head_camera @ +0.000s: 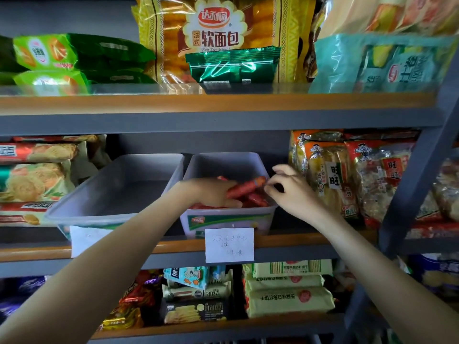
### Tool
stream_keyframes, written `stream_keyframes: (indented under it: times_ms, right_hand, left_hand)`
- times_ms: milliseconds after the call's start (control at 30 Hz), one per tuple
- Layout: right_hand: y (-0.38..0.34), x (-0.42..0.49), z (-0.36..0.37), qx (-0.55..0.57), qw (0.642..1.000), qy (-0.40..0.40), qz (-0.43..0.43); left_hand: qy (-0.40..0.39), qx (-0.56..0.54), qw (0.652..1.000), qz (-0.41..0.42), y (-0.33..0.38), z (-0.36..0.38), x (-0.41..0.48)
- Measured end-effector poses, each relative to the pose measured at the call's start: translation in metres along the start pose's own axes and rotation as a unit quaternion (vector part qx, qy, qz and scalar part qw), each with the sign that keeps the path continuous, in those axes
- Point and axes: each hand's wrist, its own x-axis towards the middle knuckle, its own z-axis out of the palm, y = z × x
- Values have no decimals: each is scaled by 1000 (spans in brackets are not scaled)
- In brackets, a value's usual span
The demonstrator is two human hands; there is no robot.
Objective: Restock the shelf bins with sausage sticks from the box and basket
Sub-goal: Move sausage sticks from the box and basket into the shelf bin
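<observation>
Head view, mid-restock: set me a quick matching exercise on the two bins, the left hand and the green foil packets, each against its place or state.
Things:
1. left bin
2. right bin
3. left hand
4. green foil packets

Places and states:
A. stands on the top shelf
B. grips sausage sticks
C. no sticks showing inside
D. red sticks lying in it

Pairs: 1-C, 2-D, 3-B, 4-A.
</observation>
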Motion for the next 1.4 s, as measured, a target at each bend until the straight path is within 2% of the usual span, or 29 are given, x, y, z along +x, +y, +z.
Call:
stream_keyframes:
  times_ms: [67,167,233,300,433,500,567,667,733,867,967,1067,1167,1267,1400]
  right_hand:
    - [1,-8,0,-14,1000,12,-3]
    - [-8,-19,2,-32,996,68,-36]
    - [-17,-26,7,-20,993,87,-72]
    - [-29,-34,15,-5,989,84,-121]
    - [-66,-56,49,32,970,83,-227]
    - [-89,-71,77,60,955,65,-284]
    - [-113,-90,113,102,936,28,-335]
    - [-143,-124,181,151,913,-69,-373]
    - [-161,-152,231,159,897,-156,-382]
    - [-192,-213,331,130,845,-305,-421]
    - [-206,-252,405,67,795,-399,-451]
    - [-206,-290,472,1,736,-490,-467]
    - [-192,-325,527,-68,677,-578,-449]
    - [-173,-354,570,-139,625,-620,-453]
    - [-161,-376,614,-208,555,-662,-459]
  left_hand:
    - [-24,-26,999,-19,-11,8,-2]
    - [8,-71,997,-25,-19,14,-8]
    - [83,-79,993,-26,-20,22,-19]
    - [192,-69,978,-44,-22,36,-34]
    - [410,-39,910,-46,-19,83,-92]
    - [461,-53,883,-73,-18,118,-131]
    - [472,-65,869,-136,-22,163,-172]
    - [415,-93,862,-275,-32,250,-242]
    - [361,-119,845,-375,-37,314,-293]
    - [241,-160,789,-542,-27,433,-382]
    - [146,-207,742,-621,-14,513,-423]
    - [73,-257,704,-658,-3,584,-445]
    - [9,-278,699,-659,3,642,-447]
    - [-36,-293,697,-654,1,685,-437]
    - [-44,-281,692,-664,-13,726,-422]
